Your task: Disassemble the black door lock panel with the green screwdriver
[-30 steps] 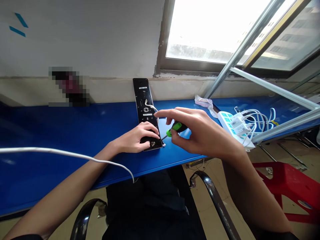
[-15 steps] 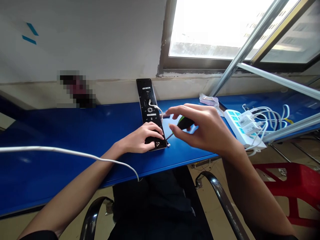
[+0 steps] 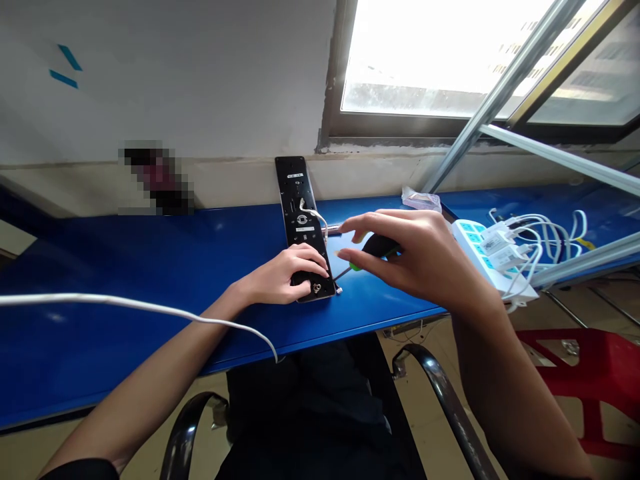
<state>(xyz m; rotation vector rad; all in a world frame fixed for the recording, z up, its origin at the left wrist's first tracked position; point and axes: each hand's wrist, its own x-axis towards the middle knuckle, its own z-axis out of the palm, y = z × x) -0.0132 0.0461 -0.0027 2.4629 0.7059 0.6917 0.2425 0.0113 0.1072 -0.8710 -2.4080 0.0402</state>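
A long black panel lies on the blue table, its far end towards the wall. It carries white labels, a round fitting in the middle and a white cable plugged into its face. My left hand grips the near part of the panel, fingers across it and thumb near its close end. In my right hand is a screwdriver with a black and green handle. Its thin shaft slants down to the panel's right edge; the tip is too small to make out.
A white power strip with several chargers and cables sits at the right. Metal bars cross in front of the window. A loose white cable hangs across the left side. A red stool stands at lower right.
My right hand has shifted slightly right with the screwdriver, whose handle has turned in the fingers. The left hand stays on the panel. The whole view has moved a little.
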